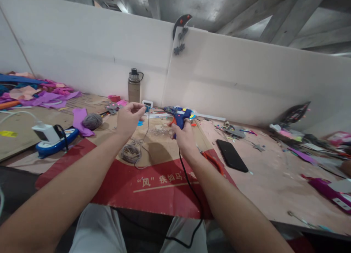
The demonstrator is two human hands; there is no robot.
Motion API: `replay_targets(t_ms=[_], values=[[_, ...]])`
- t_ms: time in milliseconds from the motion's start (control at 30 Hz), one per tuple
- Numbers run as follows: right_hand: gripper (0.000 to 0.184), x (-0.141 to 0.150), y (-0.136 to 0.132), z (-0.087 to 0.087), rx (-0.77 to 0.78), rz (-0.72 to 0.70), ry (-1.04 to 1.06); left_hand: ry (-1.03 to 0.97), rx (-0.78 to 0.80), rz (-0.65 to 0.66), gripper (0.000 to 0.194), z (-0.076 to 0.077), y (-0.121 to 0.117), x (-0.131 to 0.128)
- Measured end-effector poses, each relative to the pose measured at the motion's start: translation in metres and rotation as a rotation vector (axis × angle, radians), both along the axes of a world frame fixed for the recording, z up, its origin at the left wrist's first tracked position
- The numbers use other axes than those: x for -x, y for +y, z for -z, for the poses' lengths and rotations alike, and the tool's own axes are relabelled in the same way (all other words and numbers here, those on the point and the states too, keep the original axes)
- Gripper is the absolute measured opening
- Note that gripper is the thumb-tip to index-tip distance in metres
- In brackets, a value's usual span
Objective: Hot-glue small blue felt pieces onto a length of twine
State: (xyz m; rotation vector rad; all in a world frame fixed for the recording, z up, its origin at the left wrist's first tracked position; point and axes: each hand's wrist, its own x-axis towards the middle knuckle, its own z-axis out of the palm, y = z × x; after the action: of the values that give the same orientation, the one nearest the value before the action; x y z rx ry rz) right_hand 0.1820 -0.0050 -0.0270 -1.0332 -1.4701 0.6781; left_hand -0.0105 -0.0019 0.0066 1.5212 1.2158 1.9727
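Observation:
My right hand is wrapped round the handle of a blue glue gun, whose nozzle points left and whose black cord hangs over the table edge. My left hand pinches a small blue piece between thumb and fingertips. A grey string runs down from that piece. Below it lies a loose coil of grey yarn on the red and brown cardboard. The gun's tip is a short way right of the blue piece, apart from it.
A black phone and orange-handled scissors lie right of the cardboard. To the left are a blue power strip, a grey yarn ball and purple felt scraps. A bottle stands by the white partition.

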Motion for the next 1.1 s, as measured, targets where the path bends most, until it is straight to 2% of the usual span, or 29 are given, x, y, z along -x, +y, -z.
replay_targets(t_ms=[100,200,300,367,400,467,500,533,600,700,767,867,1000,1100], values=[[0.019,-0.005,0.009,0.000,0.257,0.033,-0.023,0.363,-0.193,-0.221,0.004,-0.003,-0.005,0.001],[0.002,-0.009,0.013,0.000,0.367,0.028,-0.207,0.571,-0.355,-0.308,0.004,-0.005,-0.011,-0.001],[0.020,-0.015,0.015,-0.001,0.377,0.037,-0.340,0.688,-0.397,-0.285,0.008,-0.003,-0.013,-0.004],[0.028,-0.019,0.013,-0.004,0.298,0.113,-0.462,0.727,-0.410,-0.268,0.010,-0.001,-0.013,-0.007],[0.027,-0.019,0.012,-0.006,0.212,0.172,-0.521,0.736,-0.418,-0.264,0.010,0.001,-0.013,-0.008],[0.016,-0.017,0.007,-0.012,-0.017,0.264,-0.565,0.748,-0.430,-0.267,0.011,0.003,-0.013,-0.009],[0.010,-0.014,0.004,-0.015,-0.118,0.264,-0.512,0.757,-0.438,-0.268,0.011,0.004,-0.013,-0.010],[0.009,-0.009,0.001,-0.018,-0.180,0.213,-0.412,0.771,-0.444,-0.268,0.011,0.004,-0.014,-0.011],[0.015,0.003,-0.005,-0.021,-0.172,0.005,-0.133,0.796,-0.435,-0.267,0.010,0.004,-0.016,-0.014],[0.029,0.022,-0.013,-0.020,-0.004,-0.324,0.252,0.781,-0.372,-0.248,0.009,0.004,-0.020,-0.018],[0.032,0.030,-0.016,-0.020,0.046,-0.397,0.342,0.730,-0.318,-0.230,0.007,0.003,-0.022,-0.022],[0.024,0.032,-0.020,-0.020,0.045,-0.349,0.303,0.593,-0.194,-0.150,0.004,0.003,-0.024,-0.027],[0.009,0.026,-0.021,-0.024,-0.049,-0.216,0.179,0.280,0.000,0.094,0.010,0.003,-0.026,-0.034],[0.006,0.023,-0.020,-0.026,-0.073,-0.163,0.122,0.157,0.043,0.194,0.015,0.003,-0.027,-0.037]])
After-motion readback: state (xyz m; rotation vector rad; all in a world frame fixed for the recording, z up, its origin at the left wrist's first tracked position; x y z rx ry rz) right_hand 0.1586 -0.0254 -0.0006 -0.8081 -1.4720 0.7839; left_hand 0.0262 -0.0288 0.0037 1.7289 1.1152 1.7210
